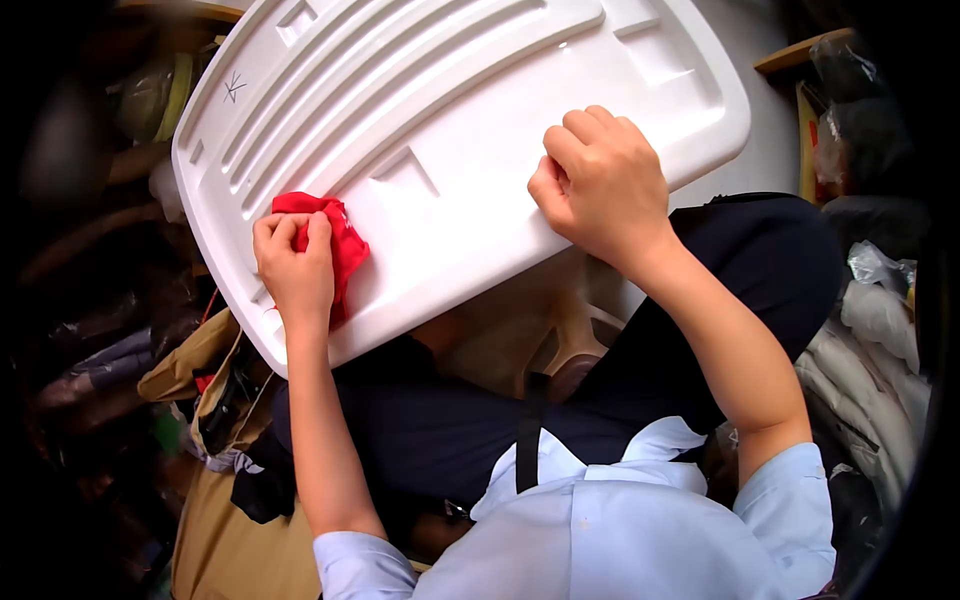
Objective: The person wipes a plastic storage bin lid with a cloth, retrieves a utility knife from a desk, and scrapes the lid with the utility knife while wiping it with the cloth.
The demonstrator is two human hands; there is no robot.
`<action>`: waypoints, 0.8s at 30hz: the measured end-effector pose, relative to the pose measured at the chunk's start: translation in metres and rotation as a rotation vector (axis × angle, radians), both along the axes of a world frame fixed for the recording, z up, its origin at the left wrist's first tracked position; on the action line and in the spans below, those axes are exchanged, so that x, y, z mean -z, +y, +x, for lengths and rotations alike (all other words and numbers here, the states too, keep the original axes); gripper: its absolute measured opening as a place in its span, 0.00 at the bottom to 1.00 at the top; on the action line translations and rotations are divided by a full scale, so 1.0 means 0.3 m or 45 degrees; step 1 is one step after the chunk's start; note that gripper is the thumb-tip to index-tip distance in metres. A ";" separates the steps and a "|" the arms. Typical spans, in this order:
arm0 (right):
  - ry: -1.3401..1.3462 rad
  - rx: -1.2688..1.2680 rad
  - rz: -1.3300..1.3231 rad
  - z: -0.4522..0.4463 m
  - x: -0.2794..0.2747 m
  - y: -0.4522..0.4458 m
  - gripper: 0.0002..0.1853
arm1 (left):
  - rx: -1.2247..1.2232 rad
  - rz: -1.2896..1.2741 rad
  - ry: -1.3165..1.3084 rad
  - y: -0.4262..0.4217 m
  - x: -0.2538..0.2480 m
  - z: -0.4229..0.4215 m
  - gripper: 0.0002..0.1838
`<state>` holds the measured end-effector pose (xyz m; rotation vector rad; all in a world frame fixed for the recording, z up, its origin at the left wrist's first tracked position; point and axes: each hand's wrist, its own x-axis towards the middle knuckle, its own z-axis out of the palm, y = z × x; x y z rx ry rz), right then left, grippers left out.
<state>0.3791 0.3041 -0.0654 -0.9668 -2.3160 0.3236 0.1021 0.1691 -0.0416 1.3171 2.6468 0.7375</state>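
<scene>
1. The red cloth (pixel 350 255) lies at the near left corner of the white desk (pixel 480 215), just below the grooves moulded into its top, bunched and creased rather than spread flat
2. The left hand (pixel 295 262) rests over the cloth, its grip pinching a fold between thumb and bent fingers, so this side appears secured
3. The right hand (pixel 605 180) is well apart from the cloth, above the right part of the desk, its grip drawn together with the fingers curled inward; I cannot tell whether anything thin is pinched inside
4. As for what is done, the cloth is on the desk and held at one place; no neat fold or finished shape shows in it, and its underside is hidden
5. As for what is left, the loose, uneven state of the cloth suggests that the handling is partway rather than complete, though this is a judgement, and any fine detail worked into the fabric is too small to tell
6. The desk sits close over the person's dark trousers (pixel 430 430), and clear plastic bags (pixel 882 318) lie off to the right
</scene>
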 end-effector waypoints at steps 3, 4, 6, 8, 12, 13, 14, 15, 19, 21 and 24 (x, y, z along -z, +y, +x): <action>-0.003 -0.001 0.003 -0.001 -0.007 0.000 0.06 | 0.012 0.081 -0.069 0.002 0.015 0.028 0.10; 0.002 -0.002 -0.012 -0.002 -0.007 -0.001 0.06 | -0.004 0.058 -0.071 0.018 0.007 0.057 0.11; -0.024 0.008 -0.024 -0.002 -0.011 -0.002 0.06 | -0.032 -0.020 0.034 0.039 0.004 0.095 0.14; -0.022 -0.002 -0.037 -0.002 -0.013 -0.001 0.06 | -0.054 -0.065 0.058 0.048 0.002 0.120 0.16; -0.027 -0.008 -0.056 -0.004 -0.014 0.000 0.07 | -0.113 -0.179 0.177 0.072 0.006 0.169 0.22; -0.038 -0.004 -0.062 -0.006 -0.015 -0.001 0.08 | -0.133 -0.207 0.214 0.078 0.011 0.178 0.24; -0.015 -0.002 -0.059 -0.009 -0.013 -0.001 0.09 | -0.123 -0.218 0.288 0.083 0.022 0.184 0.24; -0.016 -0.003 -0.068 -0.011 -0.015 -0.002 0.09 | -0.124 -0.227 0.287 0.093 0.027 0.193 0.24; -0.011 -0.021 -0.134 -0.014 -0.027 -0.003 0.10 | -0.236 -0.299 0.431 0.130 0.051 0.215 0.20; -0.024 -0.022 -0.145 -0.016 -0.029 -0.003 0.10 | -0.296 -0.303 0.475 0.144 0.060 0.234 0.18; -0.048 -0.021 -0.158 -0.014 -0.032 -0.003 0.10 | -0.280 -0.303 0.487 0.156 0.067 0.251 0.16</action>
